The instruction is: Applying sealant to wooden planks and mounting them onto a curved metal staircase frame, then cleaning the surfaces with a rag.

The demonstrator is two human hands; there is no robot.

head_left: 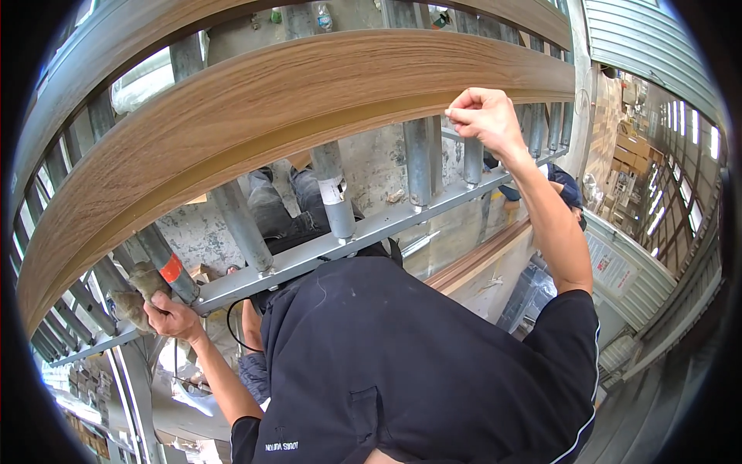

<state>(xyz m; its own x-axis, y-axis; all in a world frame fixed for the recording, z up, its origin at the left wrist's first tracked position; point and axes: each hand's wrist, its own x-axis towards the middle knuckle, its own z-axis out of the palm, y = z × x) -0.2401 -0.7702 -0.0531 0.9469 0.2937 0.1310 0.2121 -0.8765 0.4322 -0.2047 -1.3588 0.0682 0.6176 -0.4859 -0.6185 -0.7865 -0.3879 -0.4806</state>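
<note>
A long wood-grain board (340,85) lies across the metal roller rack in front of me, a smooth tan strip (286,127) along its near edge. My right hand (487,120) is raised at the right part of that edge, thumb and fingers pinched together. Whatever sits in the pinch is too small to name. Low on the left, my left hand (171,317) is closed round a soiled tan cloth wad (137,292), beside a roller with an orange band (171,268). The wad's exact kind is unclear.
Grey metal rollers (241,228) run under the board to a steel rail (379,232) close to my body. Another wood-grain board (525,19) lies farther off. At the right, a person in dark clothing (568,185) is near stacked long boards (479,255).
</note>
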